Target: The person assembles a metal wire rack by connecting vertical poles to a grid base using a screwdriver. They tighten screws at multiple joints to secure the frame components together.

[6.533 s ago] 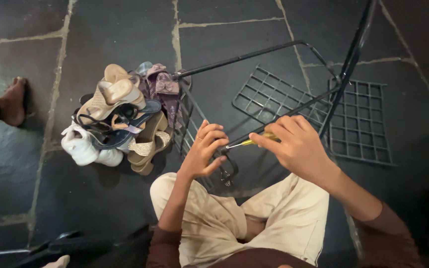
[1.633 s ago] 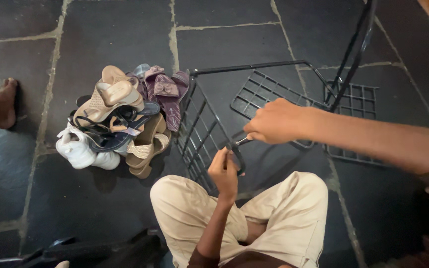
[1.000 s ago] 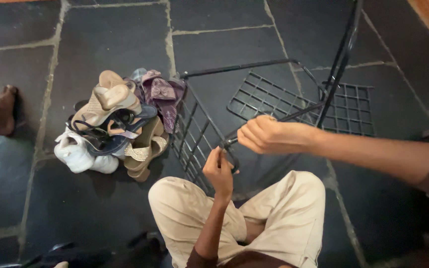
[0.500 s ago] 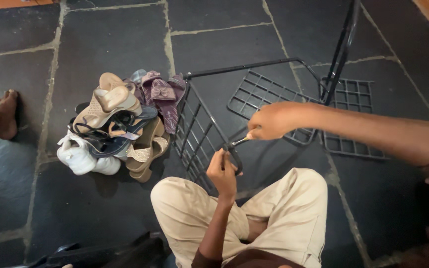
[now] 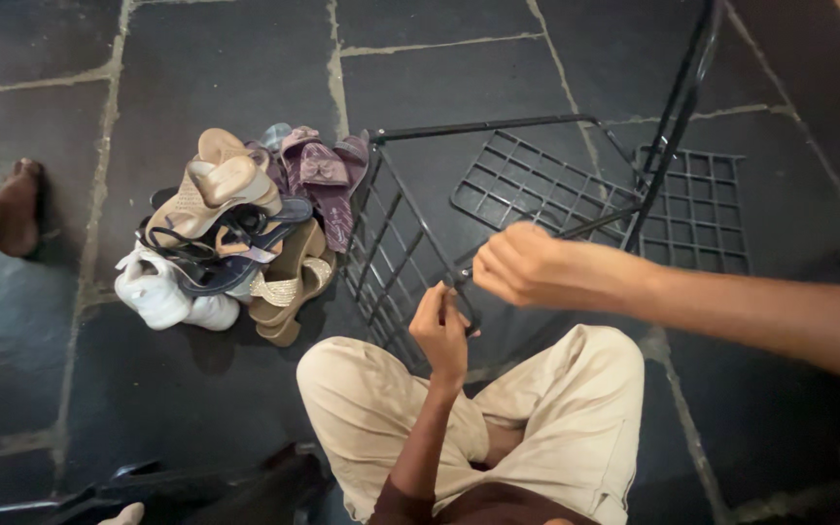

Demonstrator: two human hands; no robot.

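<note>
The person sits cross-legged at the bottom of the frame, light trousers (image 5: 527, 437) filling the lower middle; a black wire rack (image 5: 537, 209) stands partly put together just above the knees, near the centre, kept close so both hands reach one joint. The left hand (image 5: 441, 331) is closed, pinching the lower corner of an upright grid panel, seemingly to steady it; the right hand (image 5: 522, 264) comes in from the right edge, curled shut round a thin tool whose tip meets the same corner; what kind of tool cannot be told. A pile of shoes and sandals (image 5: 235, 233) lies at centre left, clear of the work; another person's bare foot (image 5: 17, 209) rests at the left edge.
</note>
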